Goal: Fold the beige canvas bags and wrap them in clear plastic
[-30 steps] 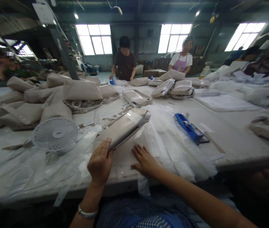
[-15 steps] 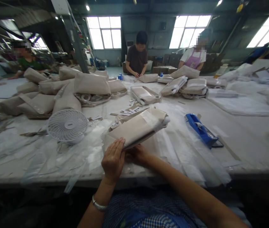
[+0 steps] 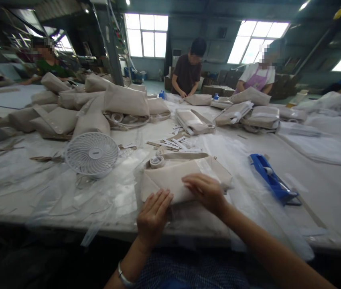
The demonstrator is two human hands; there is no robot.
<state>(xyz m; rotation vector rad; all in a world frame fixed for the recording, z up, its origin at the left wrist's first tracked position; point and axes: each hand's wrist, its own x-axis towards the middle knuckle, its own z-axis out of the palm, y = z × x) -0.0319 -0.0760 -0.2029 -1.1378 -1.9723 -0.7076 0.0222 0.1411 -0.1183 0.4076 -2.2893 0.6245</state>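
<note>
A folded beige bag [image 3: 164, 178] lies on the table in front of me, with a strip of clear tape over its right part and a rolled strap [image 3: 157, 161] at its upper left. My left hand [image 3: 154, 214] rests on the bag's lower left edge, fingers stretched out flat. Over the bag's front, right of the middle, is my right hand [image 3: 206, 192], its fingers extended and slightly bent; whether they touch the surface I cannot tell. Clear plastic sheeting [image 3: 248, 216] spreads under and beside the bag.
A white fan [image 3: 92, 154] stands left, a blue tape dispenser [image 3: 271, 178] right. Paper strips [image 3: 175, 142] lie behind the bag. More beige bags [image 3: 126, 102] are piled beyond, and a finished-looking stack [image 3: 260, 116] sits right. Co-workers [image 3: 188, 72] stand across the table.
The bag has come down from a tilted hold to lie on the table. My right hand has moved from beneath it to above its front. The view has shifted slightly.
</note>
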